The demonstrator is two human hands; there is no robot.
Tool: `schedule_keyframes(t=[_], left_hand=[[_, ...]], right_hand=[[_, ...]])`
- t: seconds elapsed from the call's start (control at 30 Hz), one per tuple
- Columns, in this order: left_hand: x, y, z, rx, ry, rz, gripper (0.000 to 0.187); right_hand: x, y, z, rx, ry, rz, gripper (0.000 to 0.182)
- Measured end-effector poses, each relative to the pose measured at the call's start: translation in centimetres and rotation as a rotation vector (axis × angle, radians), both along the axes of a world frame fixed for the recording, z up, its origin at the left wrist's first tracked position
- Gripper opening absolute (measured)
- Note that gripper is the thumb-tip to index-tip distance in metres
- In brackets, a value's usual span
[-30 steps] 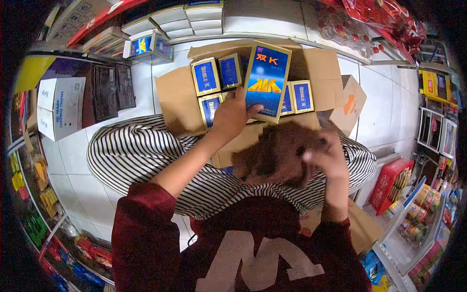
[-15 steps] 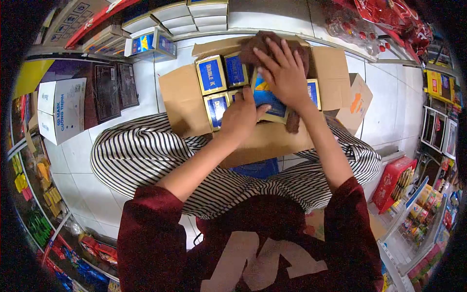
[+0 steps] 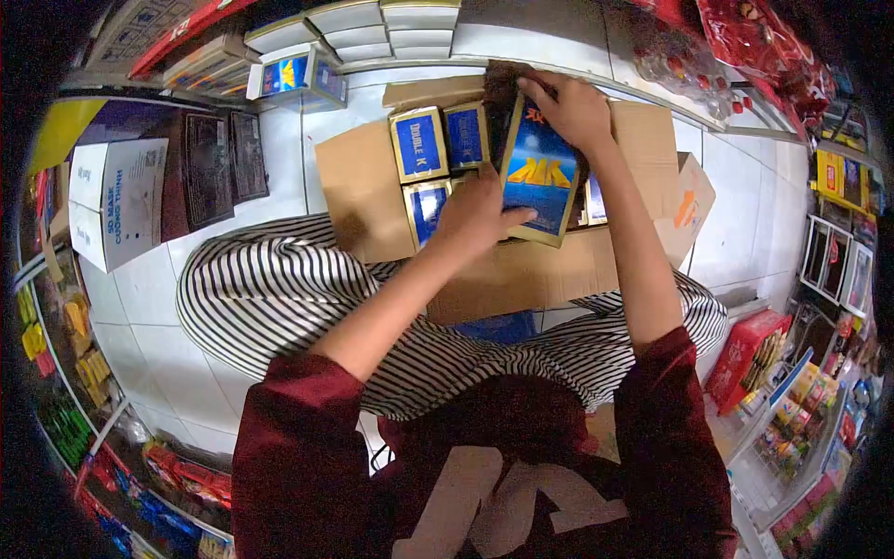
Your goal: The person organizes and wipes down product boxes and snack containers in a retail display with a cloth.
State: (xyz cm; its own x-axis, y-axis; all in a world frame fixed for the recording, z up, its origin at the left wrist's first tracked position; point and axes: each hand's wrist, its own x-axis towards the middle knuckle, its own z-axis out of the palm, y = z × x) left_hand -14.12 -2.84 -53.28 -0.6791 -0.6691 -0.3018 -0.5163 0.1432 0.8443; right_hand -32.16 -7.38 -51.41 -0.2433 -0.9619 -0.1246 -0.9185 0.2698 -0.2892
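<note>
A blue box with gold edges and a yellow emblem [image 3: 545, 158] lies tilted over an open cardboard carton [image 3: 526, 275]. My left hand [image 3: 470, 214] grips its lower left side, thumb on the front face and the other fingers mostly hidden. At the box's upper end, my right hand [image 3: 570, 110] is closed on a dark brown cloth [image 3: 506, 79], which bunches against the top edge. Inside the carton stand several blue-and-gold boxes marked Double K [image 3: 419, 144], to the left of the tilted one. Part of another shows at its right [image 3: 596, 200].
A white mask box [image 3: 130, 200] stands on the tiled floor at left. Similar blue boxes [image 3: 298, 76] and stacked white boxes [image 3: 424, 37] line the far shelf. Bottles [image 3: 684, 79] lie at upper right. A red box [image 3: 745, 354] sits by the right-hand shelves.
The right hand and cloth have moved from the box's front face to its top edge, uncovering the emblem. The blue box now shows more fully, still gripped by my left hand.
</note>
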Motion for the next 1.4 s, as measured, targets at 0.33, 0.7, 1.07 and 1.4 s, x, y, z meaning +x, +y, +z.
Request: schedule_keyframes(t=[0.33, 0.7, 1.07, 1.4], left_hand=[[-2.7, 0.6, 0.1, -0.181, -0.076, 0.043, 0.094], [-1.9, 4.4, 3.1, -0.482, -0.336, -0.147, 0.113], [0.1, 2.2, 2.8, 1.004, 0.475, 0.553, 0.056], [2.3, -1.4, 2.6, 1.374, 1.134, 0.495, 0.052]], right_hand=[[0.5, 6.9, 2.9, 0.038, -0.113, -0.11, 0.037], [-0.7, 13.5, 1.3, 0.15, -0.658, -0.3, 0.039], [6.4, 11.7, 2.9, -0.49, -0.707, -0.176, 0.04], [10.6, 14.3, 7.5, -0.431, -0.899, 0.144, 0.038]])
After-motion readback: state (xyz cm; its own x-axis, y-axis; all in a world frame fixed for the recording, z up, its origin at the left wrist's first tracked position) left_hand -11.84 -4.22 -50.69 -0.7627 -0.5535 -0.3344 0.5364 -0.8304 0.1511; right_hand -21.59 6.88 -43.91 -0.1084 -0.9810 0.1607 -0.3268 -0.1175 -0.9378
